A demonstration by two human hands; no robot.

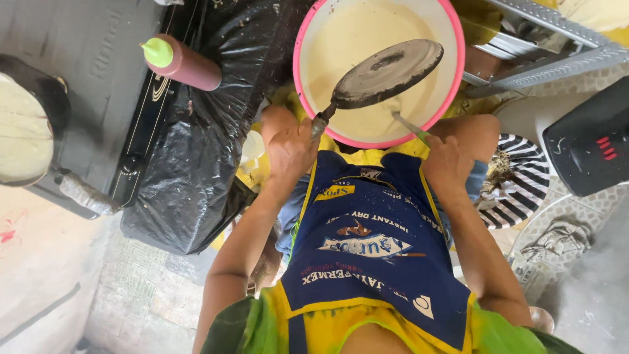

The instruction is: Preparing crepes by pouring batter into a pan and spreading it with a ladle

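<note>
Both hands worked at the upper middle of the frame, over a pink-rimmed basin [454, 78] filled with pale batter [357, 39]. The left hand [288, 152] had its fingers clamped around the handle of a round, dark, flat pan [388, 72], which was held tilted above the batter, its face turned up toward the camera. The right hand [447, 164] was closed on a thin metal utensil [410, 124] whose tip reached into the batter just below the pan; what kind of utensil it was could not be told, as the hand hid most of it. Below the hands a blue and yellow apron [373, 249] covered the person's lap. At the upper left a brown squeeze bottle [187, 63] with a green cap lay on a black stove [98, 85], beside crumpled black plastic sheeting [196, 144]. At the far left edge another dark pan [26, 128] held a pale cooked round. At the right stood a black-and-white striped stool [524, 177] and a black box [590, 141].
</note>
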